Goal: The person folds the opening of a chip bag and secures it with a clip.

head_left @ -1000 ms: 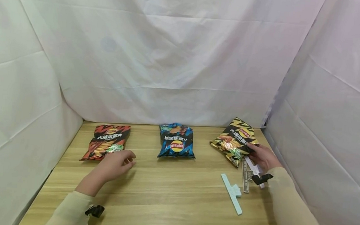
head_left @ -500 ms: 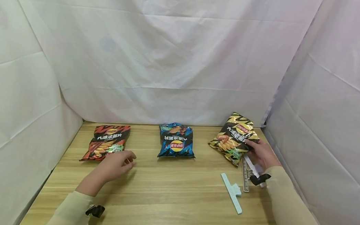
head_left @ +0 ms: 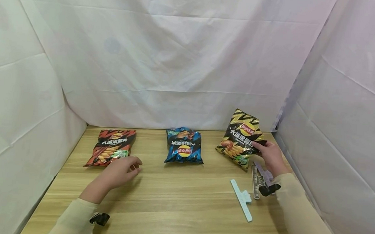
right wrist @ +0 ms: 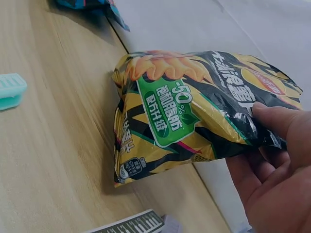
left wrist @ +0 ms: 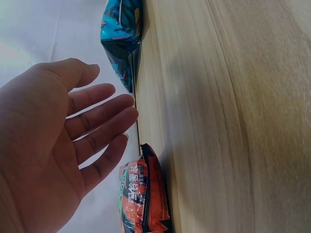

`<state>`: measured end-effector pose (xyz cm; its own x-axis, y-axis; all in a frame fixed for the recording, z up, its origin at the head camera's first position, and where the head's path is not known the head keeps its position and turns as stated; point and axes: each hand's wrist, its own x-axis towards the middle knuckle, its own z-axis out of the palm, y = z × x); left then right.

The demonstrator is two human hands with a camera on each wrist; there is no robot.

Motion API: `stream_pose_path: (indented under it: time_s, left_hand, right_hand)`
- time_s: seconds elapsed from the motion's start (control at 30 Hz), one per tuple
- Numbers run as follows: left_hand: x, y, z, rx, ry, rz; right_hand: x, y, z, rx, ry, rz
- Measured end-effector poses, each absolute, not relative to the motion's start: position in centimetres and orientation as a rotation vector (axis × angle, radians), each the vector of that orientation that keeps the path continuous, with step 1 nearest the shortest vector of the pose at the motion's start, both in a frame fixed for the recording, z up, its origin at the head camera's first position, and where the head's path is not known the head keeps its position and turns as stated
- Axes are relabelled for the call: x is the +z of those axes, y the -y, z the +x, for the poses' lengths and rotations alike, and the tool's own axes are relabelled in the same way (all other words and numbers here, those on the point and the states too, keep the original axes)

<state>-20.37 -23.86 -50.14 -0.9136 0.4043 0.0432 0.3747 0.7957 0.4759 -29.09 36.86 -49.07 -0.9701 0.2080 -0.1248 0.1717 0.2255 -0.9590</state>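
With thumb above and fingers beneath, my right hand [head_left: 272,158] grips the right edge of a yellow and black chip bag [head_left: 241,136]. The bag is tilted up, its far end raised; in the right wrist view its near end [right wrist: 127,165] hangs close over the wood. My left hand [head_left: 122,172] hovers over the table with relaxed, slightly bent fingers and holds nothing. It is nearest to a red and black chip bag [head_left: 113,143], partly covered by that hand in the head view. A blue chip bag [head_left: 184,147] lies at the middle back.
Below my right hand lie a dark clip with ruler-like marks [head_left: 255,182] and a lilac clip [head_left: 264,171], partly hidden by the wrist. A mint green bag clip [head_left: 241,201] lies to their left. White cloth [head_left: 191,60] encloses the wooden table [head_left: 169,209] at the back and sides.
My right hand has moved slightly up and left with the yellow chip bag, whose far end has risen from the table. The left hand has stayed in place.
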Motion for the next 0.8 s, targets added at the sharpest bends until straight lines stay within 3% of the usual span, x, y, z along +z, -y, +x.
stream_pose_path:
  time_s: [0.37, 0.8]
  left_hand:
    - [-50.2, 24.1, -20.4, 0.766, -2.929, 0.653]
    - [-50.1, 24.1, -20.4, 0.777, -2.927, 0.654]
  right_hand:
    - [-46.8, -35.0, -27.4, 1.534, 2.603, -0.274]
    - [-43.9, -32.5, -25.6, 1.708, 2.525, -0.069]
